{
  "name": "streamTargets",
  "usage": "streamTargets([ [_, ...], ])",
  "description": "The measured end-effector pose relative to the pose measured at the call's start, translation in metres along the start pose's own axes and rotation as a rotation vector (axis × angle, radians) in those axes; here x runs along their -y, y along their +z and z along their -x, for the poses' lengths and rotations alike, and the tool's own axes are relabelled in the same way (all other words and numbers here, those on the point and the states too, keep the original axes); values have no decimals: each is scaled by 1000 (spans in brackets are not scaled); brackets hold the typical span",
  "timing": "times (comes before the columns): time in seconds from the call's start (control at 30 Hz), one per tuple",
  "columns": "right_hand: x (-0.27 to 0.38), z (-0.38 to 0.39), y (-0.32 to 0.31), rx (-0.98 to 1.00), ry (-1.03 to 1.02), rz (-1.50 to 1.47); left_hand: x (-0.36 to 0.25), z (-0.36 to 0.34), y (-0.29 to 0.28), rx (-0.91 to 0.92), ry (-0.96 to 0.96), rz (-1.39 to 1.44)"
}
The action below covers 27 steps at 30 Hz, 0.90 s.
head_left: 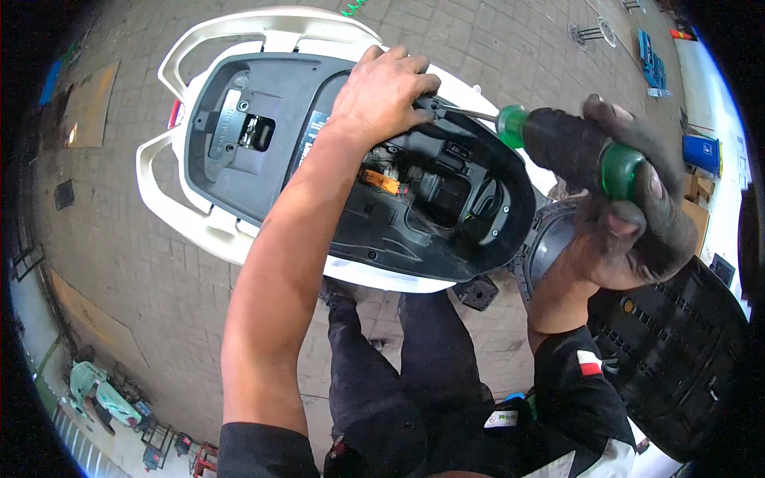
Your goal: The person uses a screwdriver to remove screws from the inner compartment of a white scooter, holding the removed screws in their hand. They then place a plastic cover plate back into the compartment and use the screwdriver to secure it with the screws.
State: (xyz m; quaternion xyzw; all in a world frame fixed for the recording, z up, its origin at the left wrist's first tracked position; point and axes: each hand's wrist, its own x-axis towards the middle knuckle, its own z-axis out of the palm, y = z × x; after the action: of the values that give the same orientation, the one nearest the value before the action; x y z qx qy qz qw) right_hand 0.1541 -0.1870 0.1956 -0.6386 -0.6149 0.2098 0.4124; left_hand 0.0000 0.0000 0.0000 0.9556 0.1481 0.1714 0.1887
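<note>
My left hand (384, 94) curls over the upper rim of a black storage compartment (279, 72) set in white scooter bodywork (209, 239), its thumb beside the screwdriver tip; anything under the fingertips is hidden. My right hand (637, 239) grips a screwdriver (558, 143) with a green and black handle, the metal shaft reaching left to a dark fitting on the rim. Inside the compartment are an orange part (381, 182), a square recess and several screws. A metal latch (257, 133) sits in the opening at the left.
An open black seat or lid (661, 358) lies at the right. A blue bin (701, 153), cardboard boxes (695, 195) and blue stands (651, 60) line the right. Pale green bodywork (100, 398) stands at lower left. My legs are below the scooter on paving.
</note>
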Motion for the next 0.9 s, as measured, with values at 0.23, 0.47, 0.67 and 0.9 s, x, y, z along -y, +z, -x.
streamTargets([
  [0.23, -19, -14, 28, -128, -415, 58, 8, 10, 2, 26, -25, -2],
  [0.47, -34, -22, 21, -129, -458, 202, 7, 3, 2, 47, 6, -17],
  [0.67, -39, -46, 44, -350, -469, -167, 10, -4, -8, 71, -22, 10],
  [0.9, -30, -33, 30, -360, -481, 159, 0, -44, -1, 233, -546, -70],
])
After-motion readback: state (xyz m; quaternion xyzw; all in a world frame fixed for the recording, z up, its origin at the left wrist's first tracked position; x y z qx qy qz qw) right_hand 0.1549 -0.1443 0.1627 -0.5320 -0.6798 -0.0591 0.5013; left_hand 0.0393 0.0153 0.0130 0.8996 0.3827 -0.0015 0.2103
